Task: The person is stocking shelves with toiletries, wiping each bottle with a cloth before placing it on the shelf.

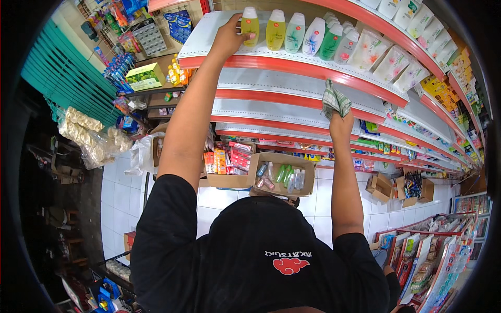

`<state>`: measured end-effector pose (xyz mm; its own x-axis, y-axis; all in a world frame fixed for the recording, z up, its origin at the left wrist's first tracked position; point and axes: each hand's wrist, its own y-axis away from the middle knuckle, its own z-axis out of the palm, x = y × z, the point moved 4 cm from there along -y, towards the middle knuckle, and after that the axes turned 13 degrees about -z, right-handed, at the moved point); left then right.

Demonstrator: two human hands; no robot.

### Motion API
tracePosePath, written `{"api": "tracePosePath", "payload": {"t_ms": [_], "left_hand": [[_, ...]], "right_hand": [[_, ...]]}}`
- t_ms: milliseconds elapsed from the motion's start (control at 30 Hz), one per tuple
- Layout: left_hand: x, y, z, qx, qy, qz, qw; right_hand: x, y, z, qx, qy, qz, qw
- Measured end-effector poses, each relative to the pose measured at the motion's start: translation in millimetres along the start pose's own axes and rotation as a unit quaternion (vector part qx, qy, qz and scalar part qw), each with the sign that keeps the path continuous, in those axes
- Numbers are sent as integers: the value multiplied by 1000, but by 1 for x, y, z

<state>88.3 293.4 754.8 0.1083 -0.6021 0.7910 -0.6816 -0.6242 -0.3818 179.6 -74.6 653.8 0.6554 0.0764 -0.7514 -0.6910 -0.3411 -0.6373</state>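
My left hand [230, 34] reaches to the left part of a white shelf [203, 33] with a red front edge. Its thumb and fingers are around a white-capped bottle of yellow liquid [250, 28], which stands upright on the shelf. A second yellow bottle [275, 31] stands just to the right, then a pale green bottle [294, 34], a white bottle [313, 37] and a green bottle [331, 42]. Lower and to the right, my right hand [342, 122] grips a crumpled green-and-white checked cloth [336, 101] in front of the lower shelves.
White soft packs [369, 51] stand farther right on the shelf. Below are a cardboard box of small bottles [282, 176] and a box of orange and red packets [227, 158]. A green carton [145, 76] sits left. Part of another person's arm [391, 281] shows at lower right.
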Motion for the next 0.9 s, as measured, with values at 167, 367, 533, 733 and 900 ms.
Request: {"api": "tracePosePath", "payload": {"t_ms": [167,367,533,733,900], "left_hand": [[18,-6,20,5,-59,-1,998],[1,-20,33,-96,-40,-5,995],[-6,-26,37,-141,16,-13,990],[1,-28,44,-180,46,-56,981],[5,-29,47,-188,35,-57,980]], "right_hand": [[-4,-6,4,-8,-9,-1,1000],[0,-8,6,-19,-16,3,1000],[-5,-9,5,-17,2,0,1000],[8,-10,3,-19,5,1,1000],[12,-11,4,-19,-9,17,1000]]}}
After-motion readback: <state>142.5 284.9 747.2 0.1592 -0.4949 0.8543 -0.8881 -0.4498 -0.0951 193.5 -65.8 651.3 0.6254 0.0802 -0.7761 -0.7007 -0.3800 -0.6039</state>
